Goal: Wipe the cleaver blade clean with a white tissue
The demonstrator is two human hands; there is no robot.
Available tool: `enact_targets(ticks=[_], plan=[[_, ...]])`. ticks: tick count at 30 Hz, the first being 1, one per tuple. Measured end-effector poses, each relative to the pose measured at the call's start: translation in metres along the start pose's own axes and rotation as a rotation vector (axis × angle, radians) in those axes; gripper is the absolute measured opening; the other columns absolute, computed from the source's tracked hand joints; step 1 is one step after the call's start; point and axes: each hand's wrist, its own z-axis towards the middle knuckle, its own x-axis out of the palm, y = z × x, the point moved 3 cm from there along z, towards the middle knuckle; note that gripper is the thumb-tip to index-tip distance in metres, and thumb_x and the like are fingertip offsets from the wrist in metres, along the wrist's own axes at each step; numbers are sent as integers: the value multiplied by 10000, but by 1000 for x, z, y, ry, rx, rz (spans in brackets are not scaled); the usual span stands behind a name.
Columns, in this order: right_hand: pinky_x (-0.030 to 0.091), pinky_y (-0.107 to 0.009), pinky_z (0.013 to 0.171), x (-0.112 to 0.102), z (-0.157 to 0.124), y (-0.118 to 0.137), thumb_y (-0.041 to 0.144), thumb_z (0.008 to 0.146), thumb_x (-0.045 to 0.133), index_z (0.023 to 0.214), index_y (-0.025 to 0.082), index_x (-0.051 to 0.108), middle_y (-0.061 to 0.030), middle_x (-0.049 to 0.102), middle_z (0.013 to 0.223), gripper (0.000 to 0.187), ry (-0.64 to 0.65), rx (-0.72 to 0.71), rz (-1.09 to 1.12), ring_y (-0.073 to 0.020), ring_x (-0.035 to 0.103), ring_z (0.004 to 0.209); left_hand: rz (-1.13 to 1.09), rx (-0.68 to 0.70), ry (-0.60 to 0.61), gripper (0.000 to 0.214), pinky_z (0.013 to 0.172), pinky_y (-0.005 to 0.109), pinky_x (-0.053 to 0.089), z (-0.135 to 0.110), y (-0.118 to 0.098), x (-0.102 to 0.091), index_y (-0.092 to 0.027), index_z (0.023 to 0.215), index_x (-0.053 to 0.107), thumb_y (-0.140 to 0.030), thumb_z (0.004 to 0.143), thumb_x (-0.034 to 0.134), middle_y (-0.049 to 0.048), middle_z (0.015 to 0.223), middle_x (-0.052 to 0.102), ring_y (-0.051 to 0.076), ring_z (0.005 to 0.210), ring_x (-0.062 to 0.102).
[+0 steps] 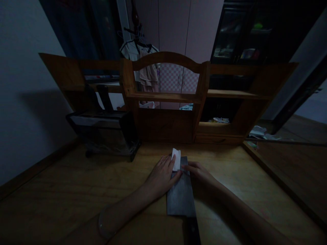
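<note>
A cleaver lies flat on the wooden desk, its dark handle toward me and its wide grey blade pointing away. My left hand is closed on a folded white tissue, which lies over the far part of the blade. The left thumb rests along the blade just below the tissue. On the other side, my right hand touches the blade's right edge near its far end, fingers bent over the metal. The undersides of the right fingers are hidden.
At the left, a dark knife block with black-handled knives stands on the desk. A wooden shelf unit runs along the back. Behind it, clothes hang on a rack near pale cabinet doors. The room is dim.
</note>
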Motion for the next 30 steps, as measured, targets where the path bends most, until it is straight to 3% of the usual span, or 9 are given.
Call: enact_targets(ticks=[9, 18, 30], plan=[[446, -334, 766, 0, -1, 5, 439, 819, 613, 1017, 98, 660, -124, 634, 931, 397, 20, -19, -75, -227, 599, 842, 6, -17, 8, 670, 1153, 388, 189, 2, -1, 0, -102, 1476, 242, -541, 969, 257, 123, 1472, 309, 230, 1360, 283], [430, -294, 739, 0, 1, 4, 394, 807, 627, 1033, 71, 666, -134, 650, 1001, 396, 33, -38, -103, -206, 597, 842, 19, -25, 15, 678, 1154, 390, 190, 2, 2, 4, -96, 1463, 283, -555, 967, 240, 126, 1474, 304, 244, 1349, 303], [431, -335, 836, -2, 4, 3, 402, 830, 602, 1058, 85, 669, -129, 649, 1002, 396, 48, -119, -178, -234, 597, 921, 6, -35, 30, 698, 1143, 382, 212, 1, 1, 3, -88, 1481, 234, -562, 968, 219, 139, 1471, 304, 241, 1351, 300]])
